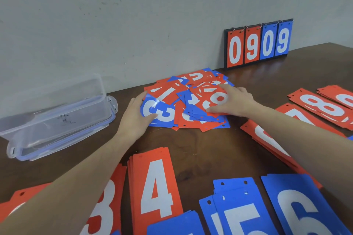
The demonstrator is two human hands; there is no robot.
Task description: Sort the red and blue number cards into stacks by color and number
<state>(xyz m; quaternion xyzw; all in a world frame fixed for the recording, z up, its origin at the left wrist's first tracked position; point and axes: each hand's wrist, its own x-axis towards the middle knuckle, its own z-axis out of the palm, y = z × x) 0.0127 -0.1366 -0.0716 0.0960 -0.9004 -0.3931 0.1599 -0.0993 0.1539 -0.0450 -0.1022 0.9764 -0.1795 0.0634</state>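
A mixed pile of red and blue number cards [183, 99] lies in the middle of the brown table [206, 145]. My left hand [136, 115] grips the left edge of a blue 3 card [162, 115] at the pile's near left, thumb on top of it. My right hand [232, 102] lies flat on the pile's right side, fingers on a red card [214, 97] with a white digit. Sorted stacks lie near me: red 3 [103, 210], red 4 [156, 187], blue 5 [238, 213], blue 6 [301, 210]. At the right lie red stacks, one showing 8 [322, 108].
A clear plastic box [55, 116] with clip lid stands at the left. A ring-bound scoreboard [258, 44] reading 0909 leans on the grey wall at the back right. Bare brown wood shows between the pile and the near stacks.
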